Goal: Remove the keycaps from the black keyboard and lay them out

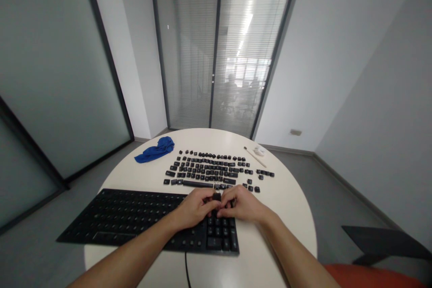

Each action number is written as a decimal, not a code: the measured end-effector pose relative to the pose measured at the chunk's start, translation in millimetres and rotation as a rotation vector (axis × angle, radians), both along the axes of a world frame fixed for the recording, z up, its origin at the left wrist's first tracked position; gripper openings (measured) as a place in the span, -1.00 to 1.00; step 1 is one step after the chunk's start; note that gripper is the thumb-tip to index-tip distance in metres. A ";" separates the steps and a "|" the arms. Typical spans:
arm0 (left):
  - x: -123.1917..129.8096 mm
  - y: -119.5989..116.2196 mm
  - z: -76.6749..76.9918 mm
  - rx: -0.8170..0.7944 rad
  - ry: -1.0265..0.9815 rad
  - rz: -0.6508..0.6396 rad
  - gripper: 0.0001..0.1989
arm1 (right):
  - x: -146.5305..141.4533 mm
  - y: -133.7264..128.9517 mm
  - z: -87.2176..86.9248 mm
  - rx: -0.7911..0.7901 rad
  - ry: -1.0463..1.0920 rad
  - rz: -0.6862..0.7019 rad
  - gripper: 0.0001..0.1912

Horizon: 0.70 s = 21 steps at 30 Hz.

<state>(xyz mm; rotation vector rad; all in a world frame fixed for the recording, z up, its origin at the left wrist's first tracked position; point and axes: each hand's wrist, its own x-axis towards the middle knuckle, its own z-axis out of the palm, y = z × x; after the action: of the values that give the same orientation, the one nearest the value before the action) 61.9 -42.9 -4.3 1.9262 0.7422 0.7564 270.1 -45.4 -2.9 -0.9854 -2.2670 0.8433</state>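
A black keyboard [135,216] lies on a round cream table [290,216]; most of its keys are off, while the number pad at its right end still bears keycaps. Over the upper part of the number pad, my left hand [194,207] and my right hand [243,204] meet. Their fingers are closed around a small dark piece [216,196], with thin wire showing above it. The fingers hide whether this piece touches the keyboard. Beyond the hands, loose black keycaps [202,172] are laid out in rows, with the long spacebar [198,184] in the nearest row.
A crumpled blue cloth [157,149] lies at the table's far left. Toward the far right are a thin brush [255,157] and a small white item [259,150]. A black cable [186,270] runs from the keyboard over the near edge. An orange seat [367,276] stands at lower right.
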 end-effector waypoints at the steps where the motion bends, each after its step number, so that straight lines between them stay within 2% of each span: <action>1: 0.0 -0.1 0.6 -0.009 -0.018 0.007 -0.79 | -0.4 0.4 -0.4 -0.021 0.028 -0.011 -0.75; 6: 1.4 0.3 1.1 -0.078 -0.125 0.088 -0.76 | -3.2 1.0 -1.7 -0.160 0.163 -0.053 -0.70; 17: 3.8 5.3 -2.0 -0.091 -0.209 0.169 -0.77 | -7.2 -1.0 -3.3 -0.142 0.184 -0.069 -0.75; 21: 3.6 6.9 -2.5 -0.062 -0.194 0.214 -0.75 | -6.3 1.8 -7.4 -0.119 0.186 -0.125 -0.71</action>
<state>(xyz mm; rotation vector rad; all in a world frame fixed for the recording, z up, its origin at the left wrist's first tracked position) 65.5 -36.0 -6.8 1.7066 0.8483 1.0242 263.8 -43.6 -10.2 -1.0438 -1.9969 0.9821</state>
